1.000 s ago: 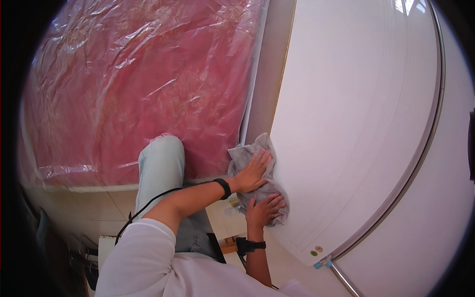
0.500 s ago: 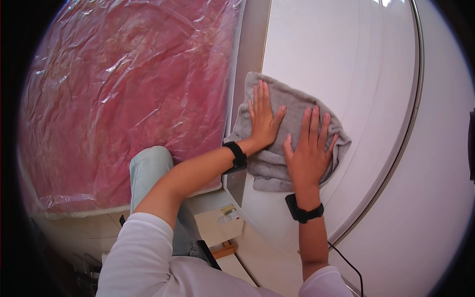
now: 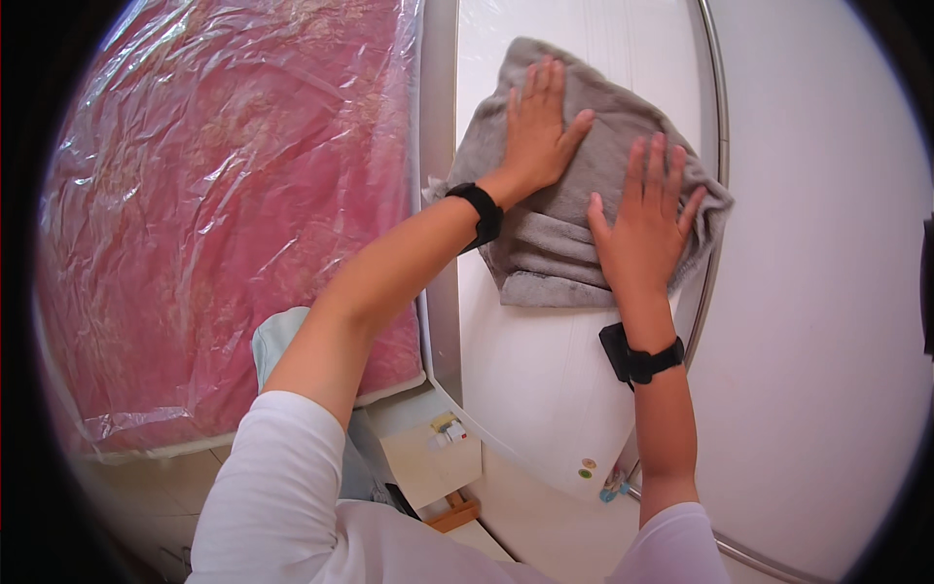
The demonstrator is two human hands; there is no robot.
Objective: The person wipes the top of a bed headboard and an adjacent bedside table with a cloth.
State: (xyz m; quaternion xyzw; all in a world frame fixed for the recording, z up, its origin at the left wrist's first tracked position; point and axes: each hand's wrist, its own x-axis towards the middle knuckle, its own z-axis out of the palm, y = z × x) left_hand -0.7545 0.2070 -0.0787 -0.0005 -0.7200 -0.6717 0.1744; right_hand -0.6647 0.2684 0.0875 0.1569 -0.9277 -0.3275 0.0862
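both left hand [image 3: 537, 136] and right hand [image 3: 642, 234] are splaying wide on gray cloth [image 3: 579, 190] (wiping seems partway, white panel [image 3: 623, 39] remaining beyond)

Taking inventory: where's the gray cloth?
The gray cloth is upper right of centre in head view, on the white panel under left hand and right hand.

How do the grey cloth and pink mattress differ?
The grey cloth is plain and matte; the pink mattress is patterned under shiny clear plastic. The cloth is smaller than the mattress. Left hand and right hand lie on the cloth, not the mattress. Both surfaces look creased.
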